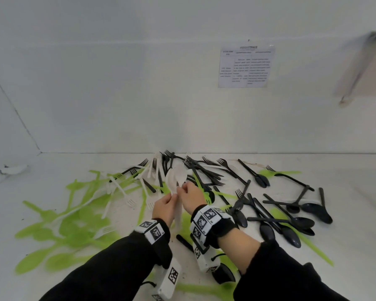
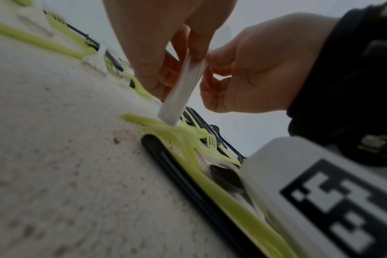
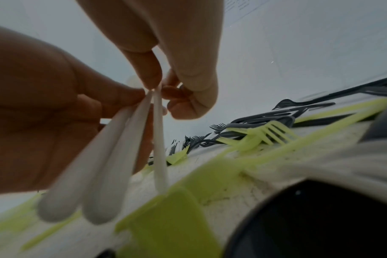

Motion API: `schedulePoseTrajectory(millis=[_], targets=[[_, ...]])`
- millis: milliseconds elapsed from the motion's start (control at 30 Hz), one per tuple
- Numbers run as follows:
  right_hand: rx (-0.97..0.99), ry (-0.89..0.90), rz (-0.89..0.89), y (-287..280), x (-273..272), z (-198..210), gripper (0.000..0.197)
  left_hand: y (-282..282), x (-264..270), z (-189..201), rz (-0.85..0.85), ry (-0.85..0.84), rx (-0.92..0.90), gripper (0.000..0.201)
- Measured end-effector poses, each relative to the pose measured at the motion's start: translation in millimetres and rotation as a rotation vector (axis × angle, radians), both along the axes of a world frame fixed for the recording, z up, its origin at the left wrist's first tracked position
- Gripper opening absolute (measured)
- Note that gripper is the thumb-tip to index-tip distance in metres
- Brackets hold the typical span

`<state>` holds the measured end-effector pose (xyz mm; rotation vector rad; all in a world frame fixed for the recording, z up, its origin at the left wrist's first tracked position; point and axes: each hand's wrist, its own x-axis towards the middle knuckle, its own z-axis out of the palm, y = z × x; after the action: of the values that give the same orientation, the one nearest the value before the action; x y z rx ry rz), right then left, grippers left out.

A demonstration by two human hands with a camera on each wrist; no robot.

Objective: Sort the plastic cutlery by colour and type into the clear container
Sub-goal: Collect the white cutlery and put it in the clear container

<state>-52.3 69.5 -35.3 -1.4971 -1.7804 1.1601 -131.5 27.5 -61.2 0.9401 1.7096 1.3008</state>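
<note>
In the head view both hands meet over the middle of the table on a small bundle of white plastic spoons (image 1: 175, 178), bowls up and handles down. My left hand (image 1: 172, 198) grips the handles from the left. My right hand (image 1: 182, 189) pinches the spoons near the necks. The left wrist view shows the white handles (image 2: 183, 87) held by my left hand (image 2: 188, 57), their ends touching green cutlery, with my right hand (image 2: 243, 75) beside them. In the right wrist view three white handles (image 3: 113, 165) fan out below my right hand (image 3: 157, 85) and left hand (image 3: 55, 104). No clear container is in view.
Green spoons and forks (image 1: 59, 227) are strewn over the white table at the left, with white forks (image 1: 129, 200) among them. Black spoons and forks (image 1: 280, 213) cover the right and the back middle. A wall with a printed sheet (image 1: 245, 66) stands behind the table.
</note>
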Motion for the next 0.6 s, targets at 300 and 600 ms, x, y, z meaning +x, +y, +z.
schedulePoseTrajectory(millis=[300,600], targets=[[0.061,-0.075,0.030,0,-2,-8,0.040,6,0,-13,0.004,0.010,0.058,0.031],[0.004,0.101,0.055,7,3,-12,0.032,4,-6,-4,-0.072,-0.173,0.002,0.023]])
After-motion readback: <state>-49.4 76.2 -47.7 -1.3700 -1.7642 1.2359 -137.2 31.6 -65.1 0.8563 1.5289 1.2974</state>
